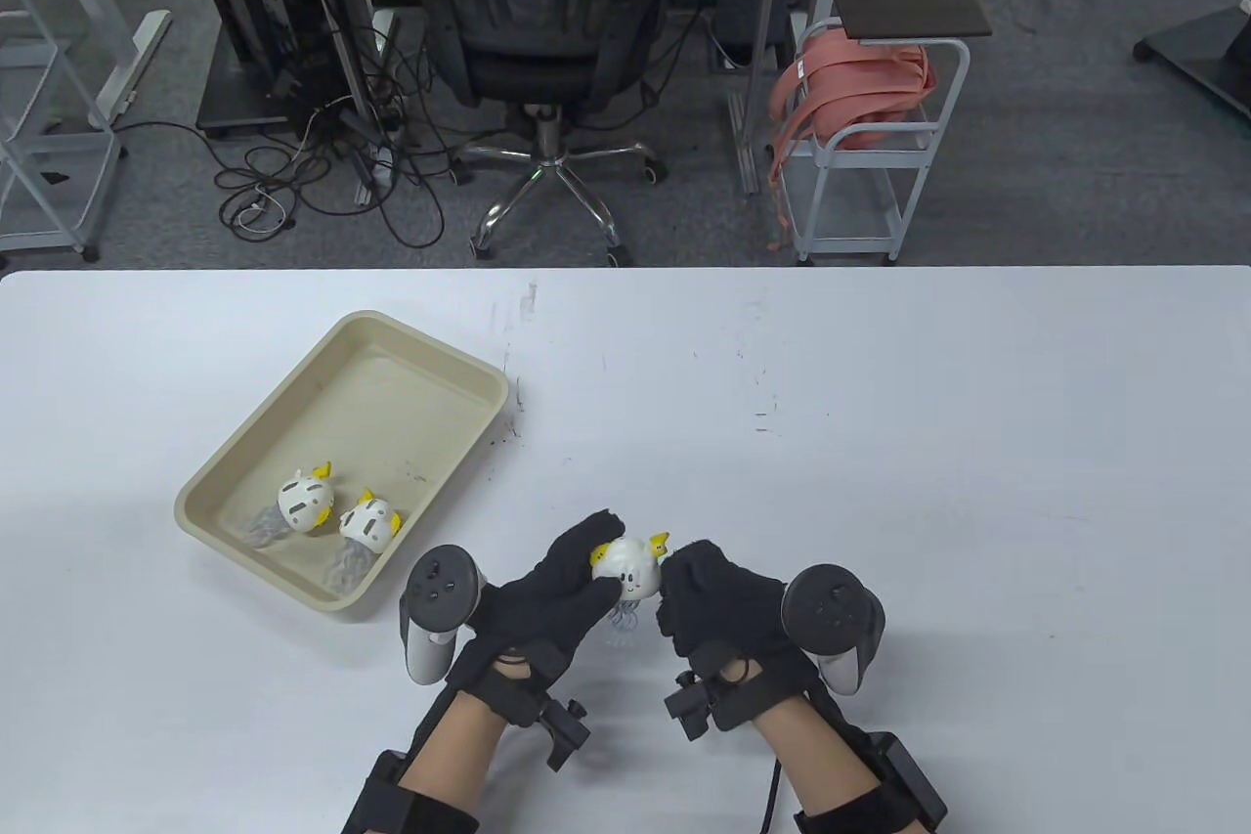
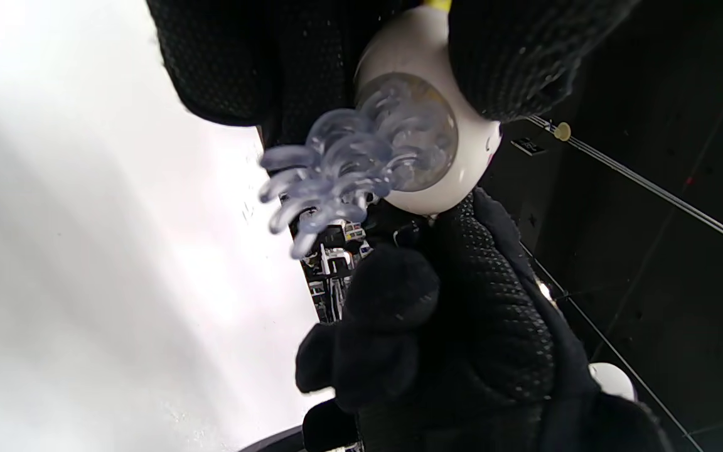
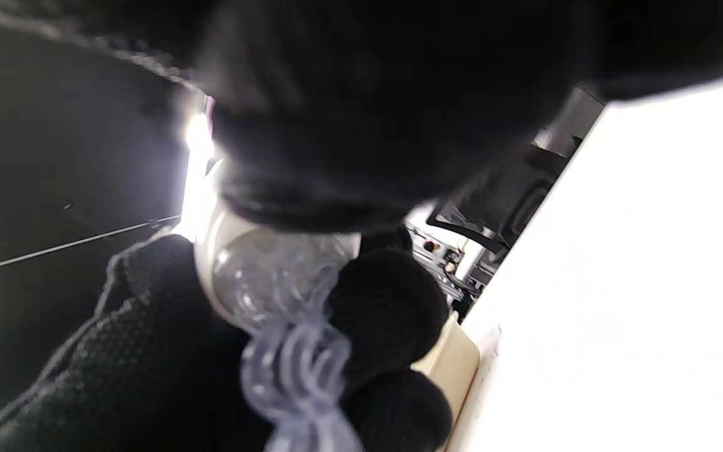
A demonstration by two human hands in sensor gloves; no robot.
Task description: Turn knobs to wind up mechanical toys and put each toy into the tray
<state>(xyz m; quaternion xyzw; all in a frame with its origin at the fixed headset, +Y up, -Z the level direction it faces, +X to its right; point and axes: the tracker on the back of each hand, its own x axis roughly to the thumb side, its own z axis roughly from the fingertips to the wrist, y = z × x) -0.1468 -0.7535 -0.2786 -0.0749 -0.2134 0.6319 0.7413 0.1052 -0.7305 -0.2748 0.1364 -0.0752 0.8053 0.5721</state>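
A white wind-up toy (image 1: pixel 630 572) with yellow horns and clear tentacles is held just above the table between both hands. My left hand (image 1: pixel 584 570) cups its left side with curled fingers. My right hand (image 1: pixel 696 585) grips its right side; what lies under those fingers is hidden. In the left wrist view the toy (image 2: pixel 424 150) shows its underside and its dangling tentacles (image 2: pixel 324 176). The right wrist view shows the toy (image 3: pixel 255 282) from below, with blurred glove above it. A beige tray (image 1: pixel 293 414) to the left holds two similar toys (image 1: pixel 305 500) (image 1: pixel 367 521).
The white table (image 1: pixel 880 443) stretches wide to the right and beyond the hands. Past its far edge stand an office chair (image 1: pixel 542 22), a white cart (image 1: pixel 865 140) with pink straps, and cables on the floor.
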